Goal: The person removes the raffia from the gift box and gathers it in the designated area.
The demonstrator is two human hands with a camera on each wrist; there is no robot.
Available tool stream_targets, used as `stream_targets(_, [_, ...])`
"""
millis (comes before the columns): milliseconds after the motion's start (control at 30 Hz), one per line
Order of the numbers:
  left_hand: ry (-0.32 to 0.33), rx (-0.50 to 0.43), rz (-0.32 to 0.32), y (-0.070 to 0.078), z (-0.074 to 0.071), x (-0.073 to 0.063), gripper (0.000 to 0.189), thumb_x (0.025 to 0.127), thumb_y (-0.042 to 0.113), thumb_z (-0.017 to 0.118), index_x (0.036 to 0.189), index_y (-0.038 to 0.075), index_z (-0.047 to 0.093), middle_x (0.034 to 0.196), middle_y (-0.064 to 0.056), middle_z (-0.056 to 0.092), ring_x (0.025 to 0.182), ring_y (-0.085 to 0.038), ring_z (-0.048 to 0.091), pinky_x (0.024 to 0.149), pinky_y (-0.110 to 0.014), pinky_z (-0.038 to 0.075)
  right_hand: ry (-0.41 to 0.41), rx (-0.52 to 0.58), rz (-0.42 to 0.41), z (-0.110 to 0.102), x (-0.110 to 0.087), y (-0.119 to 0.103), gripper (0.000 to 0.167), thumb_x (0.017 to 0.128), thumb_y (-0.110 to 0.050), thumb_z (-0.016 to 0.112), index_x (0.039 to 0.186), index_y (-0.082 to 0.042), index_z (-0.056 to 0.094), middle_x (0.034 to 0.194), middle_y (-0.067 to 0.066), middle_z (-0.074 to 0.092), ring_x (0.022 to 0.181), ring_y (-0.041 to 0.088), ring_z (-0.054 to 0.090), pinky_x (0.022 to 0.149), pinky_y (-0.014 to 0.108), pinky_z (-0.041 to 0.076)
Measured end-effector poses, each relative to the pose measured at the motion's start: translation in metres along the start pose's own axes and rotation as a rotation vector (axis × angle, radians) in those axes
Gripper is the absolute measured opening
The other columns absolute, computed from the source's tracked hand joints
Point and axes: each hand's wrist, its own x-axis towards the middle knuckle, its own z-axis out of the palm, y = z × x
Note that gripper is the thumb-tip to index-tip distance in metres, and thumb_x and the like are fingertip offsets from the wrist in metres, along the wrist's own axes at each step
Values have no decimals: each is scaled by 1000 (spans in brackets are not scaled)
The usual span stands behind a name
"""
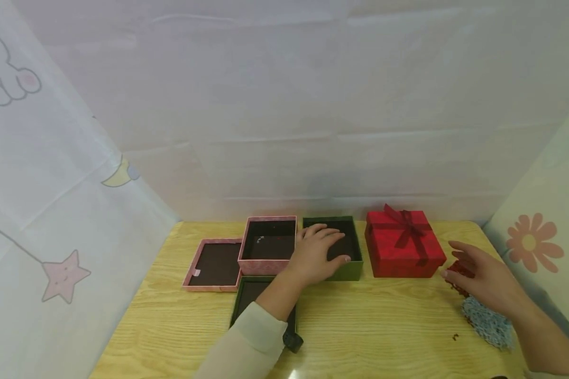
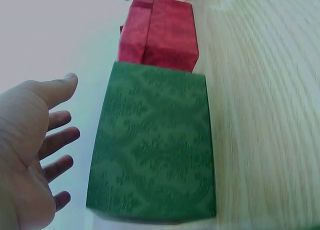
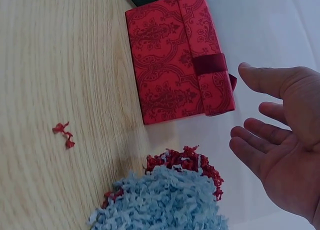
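Note:
My left hand [image 1: 320, 252] lies spread and open over the open top of a dark green box [image 1: 350, 271]. In the left wrist view, the fingers [image 2: 60, 140] stay straight beside the box's patterned wall [image 2: 155, 150], holding nothing. To its right stands a shut red box [image 1: 403, 247] with a dark red bow. My right hand [image 1: 481, 273] hovers open to the right of it, palm bare in the right wrist view [image 3: 285, 140], above a pile of blue shredded paper [image 3: 165, 202] with red shreds [image 3: 192, 162] at its edge.
An open pink box [image 1: 267, 266] stands left of the green one, with its pink lid [image 1: 213, 266] lying further left. A dark green lid [image 1: 246, 297] lies partly under my left forearm. White sheets wall the wooden table [image 1: 384, 326]. A stray red shred [image 3: 64, 134] lies on the wood.

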Motion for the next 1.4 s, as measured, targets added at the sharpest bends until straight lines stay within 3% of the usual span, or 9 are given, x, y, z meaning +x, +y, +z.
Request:
stream_targets(133, [-1,-4,14,12,5,6,54,100,58,61,146,28,61,152,10,54,150,-20,34,119,-57,24,-1,30,-8,4,6,-1,86,96,-40,76,161,-2,34,145,36,51,123,56,57,91,49,57])
stream_targets(367, [22,8,10,30,21,17,38,98,53,67,131,33,70,144,15,60,146,-16,38,117,-56,26,14,69,-25,12,16,1,91,94,-36,79,163,-3,30,149,35,46,124,59,55,94,53,54])
stream_targets(467, [24,20,-10,34,30,21,39,97,53,69,132,34,69,141,18,61,145,-14,39,118,-56,24,-14,91,-11,14,18,0,94,95,-38,78,164,-3,24,150,37,43,126,61,52,96,62,49])
stream_targets(633, [-1,42,-25,42,40,28,53,96,56,69,146,37,60,143,17,61,146,-16,38,119,-59,21,-43,118,11,16,22,2,98,96,-39,76,166,-3,17,154,36,39,130,62,48,96,63,50])
stream_targets(833, [-55,138,-46,50,47,34,66,96,62,65,155,38,49,144,18,60,146,-17,37,119,-62,20,-59,109,20,19,26,6,103,96,-41,76,166,-1,12,160,33,31,134,58,46,92,55,56])
stream_targets(1133, [-96,206,-84,61,58,44,69,94,67,64,153,33,54,142,20,61,147,-18,35,120,-61,14,-100,66,69,27,34,7,107,96,-49,73,164,4,10,160,38,27,132,59,48,100,66,47])
stream_targets(1400, [-128,266,-117,68,62,49,62,96,65,63,149,35,58,139,20,63,149,-19,32,121,-62,13,-82,28,77,32,36,7,104,96,-49,73,164,5,15,158,37,32,132,57,49,99,67,46])
